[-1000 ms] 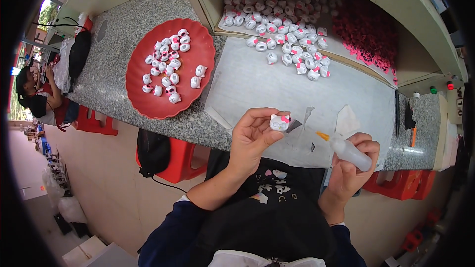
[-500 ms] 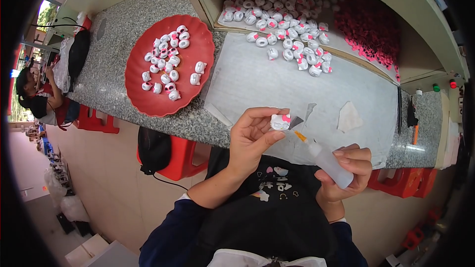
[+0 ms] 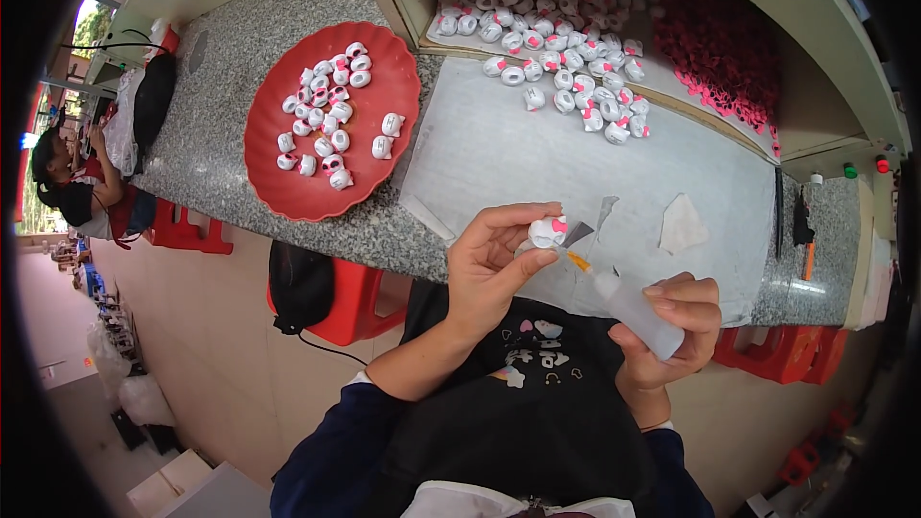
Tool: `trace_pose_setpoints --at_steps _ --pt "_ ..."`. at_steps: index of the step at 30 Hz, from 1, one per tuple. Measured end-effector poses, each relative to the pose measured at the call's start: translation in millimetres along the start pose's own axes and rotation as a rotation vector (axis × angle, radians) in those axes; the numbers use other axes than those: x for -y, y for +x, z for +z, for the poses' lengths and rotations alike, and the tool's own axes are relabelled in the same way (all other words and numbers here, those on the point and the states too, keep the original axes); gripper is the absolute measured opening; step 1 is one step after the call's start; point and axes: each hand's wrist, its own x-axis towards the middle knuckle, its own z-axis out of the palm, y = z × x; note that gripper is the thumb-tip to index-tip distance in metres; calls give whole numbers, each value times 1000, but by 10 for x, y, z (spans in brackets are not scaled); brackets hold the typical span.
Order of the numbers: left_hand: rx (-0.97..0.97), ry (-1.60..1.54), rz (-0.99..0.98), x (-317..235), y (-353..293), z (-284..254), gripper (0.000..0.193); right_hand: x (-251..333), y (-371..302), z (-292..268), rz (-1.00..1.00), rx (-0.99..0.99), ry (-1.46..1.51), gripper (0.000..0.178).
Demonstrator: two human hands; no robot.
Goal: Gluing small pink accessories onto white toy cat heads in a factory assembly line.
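Where paper (image 3: 470,158) lines the counter (image 3: 251,67) (red stools (image 3: 801,353) below), left grip (image 3: 484,264) pinches a figurine (image 3: 546,232), right grip (image 3: 696,326) a bottle (image 3: 637,309).

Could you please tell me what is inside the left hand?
The left hand pinches a small white piece with a pink patch. The surfaces of the piece under the fingers are covered and cannot be seen.

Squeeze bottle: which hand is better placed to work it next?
Right, probably: the right hand holds the squeeze bottle, its orange tip angled toward the white-and-pink piece. The left hand is busy pinching that piece.
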Motion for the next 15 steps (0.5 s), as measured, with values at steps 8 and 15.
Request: trace_pose_setpoints --at_steps 8,15 --pt "32 -247 -176 -15 8 -43 36 -126 149 32 555 -89 466 26" --pt "67 -291 -140 1 -14 -1 35 -305 84 303 699 -14 694 18"
